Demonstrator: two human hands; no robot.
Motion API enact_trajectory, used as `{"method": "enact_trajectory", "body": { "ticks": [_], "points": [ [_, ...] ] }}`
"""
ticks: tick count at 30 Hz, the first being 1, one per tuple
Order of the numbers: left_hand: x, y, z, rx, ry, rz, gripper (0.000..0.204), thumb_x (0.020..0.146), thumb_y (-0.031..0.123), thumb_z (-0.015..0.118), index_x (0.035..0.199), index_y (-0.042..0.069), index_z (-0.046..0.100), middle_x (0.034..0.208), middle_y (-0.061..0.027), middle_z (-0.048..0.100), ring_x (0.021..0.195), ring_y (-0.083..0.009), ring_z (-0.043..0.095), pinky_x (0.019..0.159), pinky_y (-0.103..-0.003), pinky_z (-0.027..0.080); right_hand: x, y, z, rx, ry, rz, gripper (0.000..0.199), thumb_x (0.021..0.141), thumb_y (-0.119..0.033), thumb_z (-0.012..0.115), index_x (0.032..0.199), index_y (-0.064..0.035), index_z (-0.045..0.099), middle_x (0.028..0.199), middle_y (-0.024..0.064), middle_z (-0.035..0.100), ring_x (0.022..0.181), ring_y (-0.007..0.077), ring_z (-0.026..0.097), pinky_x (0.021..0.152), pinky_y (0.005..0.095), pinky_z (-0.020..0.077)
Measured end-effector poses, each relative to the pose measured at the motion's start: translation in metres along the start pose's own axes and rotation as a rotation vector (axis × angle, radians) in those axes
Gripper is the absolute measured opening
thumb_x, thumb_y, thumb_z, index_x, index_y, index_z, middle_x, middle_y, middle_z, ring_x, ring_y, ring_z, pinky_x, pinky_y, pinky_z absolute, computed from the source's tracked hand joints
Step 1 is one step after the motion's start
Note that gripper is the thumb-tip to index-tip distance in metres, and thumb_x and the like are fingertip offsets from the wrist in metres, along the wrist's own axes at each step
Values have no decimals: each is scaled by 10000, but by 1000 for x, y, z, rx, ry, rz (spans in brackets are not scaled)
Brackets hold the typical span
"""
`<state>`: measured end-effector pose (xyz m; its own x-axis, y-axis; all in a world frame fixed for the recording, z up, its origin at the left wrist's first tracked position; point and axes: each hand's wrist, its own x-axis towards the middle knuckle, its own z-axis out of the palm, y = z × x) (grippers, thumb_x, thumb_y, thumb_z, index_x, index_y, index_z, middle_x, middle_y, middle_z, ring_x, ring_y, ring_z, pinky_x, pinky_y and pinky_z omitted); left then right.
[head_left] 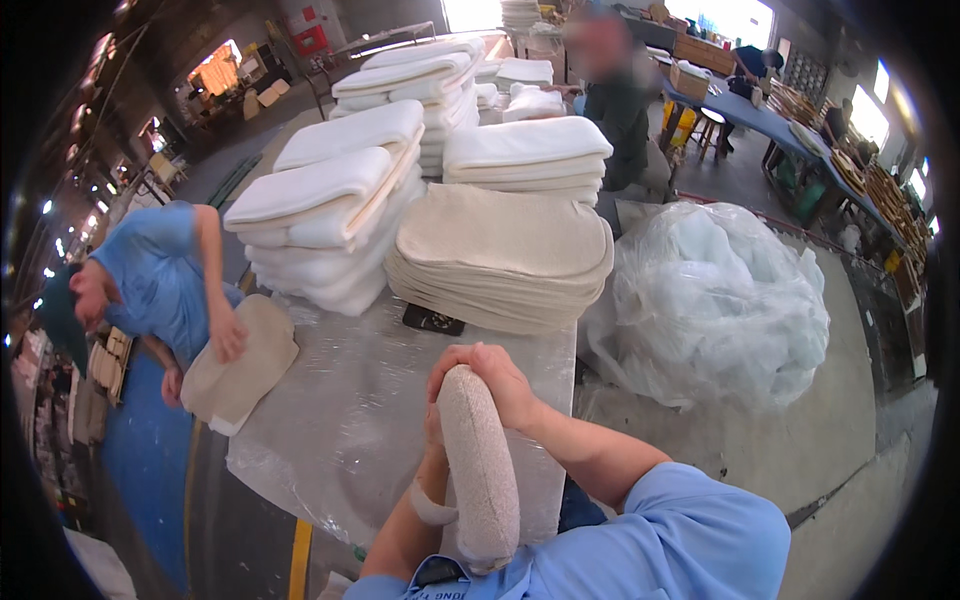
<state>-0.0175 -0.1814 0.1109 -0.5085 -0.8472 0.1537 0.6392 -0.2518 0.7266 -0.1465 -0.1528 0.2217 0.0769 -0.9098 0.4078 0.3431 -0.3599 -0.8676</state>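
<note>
One long beige cushion (478, 470) is the piece being handled, stood up on its narrow edge in front of the person, near end right up by the chest, far end out over the worktable (340, 400). My guess is the body works as a backstop, so the hands only need to mind the far end. The right hand (495, 385) is curled over that end, fingers closed round it, which probably stops something this soft from flopping sideways. The left hand (436, 418) is on the other side, mostly hidden behind the cushion, so I can't tell whether those fingers are gripping or just steadying it. Clear plastic covers the tabletop, likely to keep pale fabric clean and let it slide. Just beyond the hands sits a neat pile of beige covers (500, 255), lying flat with rounded ends lined up, presumably so they're within easy reach. Folded white padding (320, 190) is stacked behind and to the left of it, which seems to leave the near side free for handling. Big plastic-wrapped bundle (715, 310) is off to the right, beside the table, maybe because it's too bulky for up top. Over on the left, a co-worker (160, 270) has one hand flat on another beige piece (250, 365) at the table's edge.
</note>
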Motion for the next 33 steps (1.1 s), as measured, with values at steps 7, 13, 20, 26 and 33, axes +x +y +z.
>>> {"method": "enact_trajectory", "body": {
  "ticks": [7, 13, 20, 26, 33],
  "points": [
    [6, -26, -37, 43, 107, -104, 272, 1071, 295, 507, 1161, 69, 628, 1152, -86, 647, 1096, -224, 607, 962, -385, 468, 13, 50, -21, 180, -42, 107, 777, 1141, -537, 223, 934, 32, 709, 868, 114, 699, 811, 207, 643, 809, 337, 516],
    [17, -52, -60, 57, 132, -182, 304, 1088, 314, 477, 1162, 62, 628, 1171, -87, 652, 1100, -219, 601, 980, -384, 460, 11, 88, -39, 211, 19, 195, 756, 1143, -523, 219, 944, 29, 695, 865, 89, 689, 833, 195, 610, 835, 337, 492],
    [20, -77, -75, 107, 166, -268, 344, 1106, 337, 442, 1163, 54, 628, 1194, -87, 657, 1104, -214, 594, 1001, -383, 450, -4, 136, -52, 118, 150, 312, 674, 1148, -445, 262, 969, 68, 661, 869, 153, 679, 835, 249, 592, 858, 401, 484],
    [-1, -80, -104, 348, 304, -389, 380, 1122, 357, 411, 1164, 47, 628, 1214, -87, 661, 1109, -209, 588, 1020, -382, 441, -32, 162, -44, -207, 339, 319, 579, 1141, -366, 334, 1004, 79, 678, 911, 205, 706, 846, 271, 599, 865, 408, 487],
    [64, 98, 41, 740, 36, 226, 491, 1114, 404, 385, 1201, -8, 639, 1292, -139, 658, 1228, -276, 597, 1137, -400, 390, -35, 176, -64, -91, 238, 290, 555, 1136, -344, 333, 1022, 47, 709, 937, 248, 713, 841, 342, 657, 857, 405, 507]
  ]
}}
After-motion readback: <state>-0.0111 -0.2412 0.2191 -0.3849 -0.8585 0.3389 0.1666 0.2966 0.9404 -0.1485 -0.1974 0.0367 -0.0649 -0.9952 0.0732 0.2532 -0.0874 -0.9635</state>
